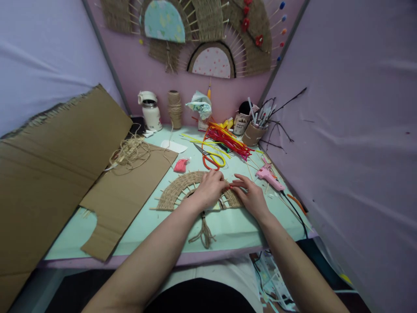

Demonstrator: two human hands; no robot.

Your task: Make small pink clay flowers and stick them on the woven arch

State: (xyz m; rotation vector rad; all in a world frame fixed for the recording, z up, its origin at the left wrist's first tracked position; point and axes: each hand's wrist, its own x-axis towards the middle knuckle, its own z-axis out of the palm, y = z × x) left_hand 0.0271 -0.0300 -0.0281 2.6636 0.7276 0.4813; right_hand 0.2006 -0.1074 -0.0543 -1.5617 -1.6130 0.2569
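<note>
A half-round fan woven from brown twine over thin sticks (172, 191) lies on the table, with a twine tassel (204, 232) hanging from its straight edge towards me. My left hand (210, 189) rests over the fan's middle, fingers curled and closed at its right part; what they hold is hidden. Just to the right, my right hand (252, 198) pinches a tiny red piece (231, 186) between thumb and forefinger above the weave, its other fingers stretched out. A small bag of pinkish-red soft material (180, 165) lies behind the fan's left side.
Scissors (211, 158) and red and yellow pipe cleaners (230, 141) lie behind the fan. A pink glue gun (270, 178) with a black cord is at right. Cardboard sheets (130, 195) with tangled twine (130, 151) cover the left. A jar (151, 114) and twine spool (175, 111) stand behind.
</note>
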